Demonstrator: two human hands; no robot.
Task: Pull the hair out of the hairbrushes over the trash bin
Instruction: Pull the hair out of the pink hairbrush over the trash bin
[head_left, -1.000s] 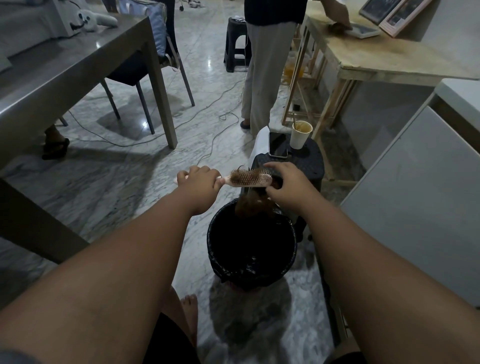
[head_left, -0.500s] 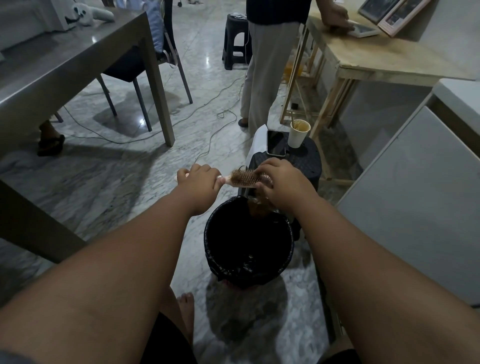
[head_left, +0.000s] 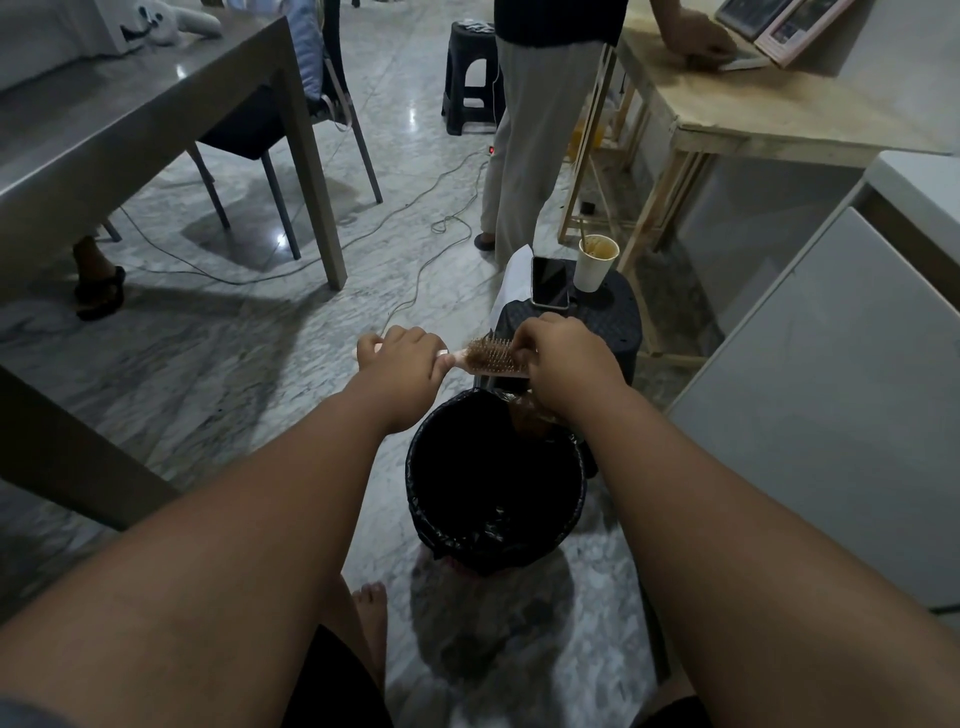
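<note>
A pink hairbrush (head_left: 491, 357) clogged with brown hair is held level above the far rim of the black-lined trash bin (head_left: 447, 525). My left hand (head_left: 402, 358) grips its handle. My right hand (head_left: 563, 358) is closed over the brush head's far end, fingers in the bristles. A clump of brown hair (head_left: 530, 418) hangs below that hand, just inside the bin's far rim.
A black stool (head_left: 602, 322) behind the bin carries a phone (head_left: 549, 283) and a paper cup (head_left: 595, 262). A person (head_left: 540, 130) stands at a wooden table (head_left: 769, 114). A grey table (head_left: 130, 119), chair and floor cables lie left; a white cabinet (head_left: 841, 395) stands right.
My right hand slid from the brush's tip onto the bristles and closed on the hair. The hanging clump moved right and now shows less. The brush stays over the bin.
</note>
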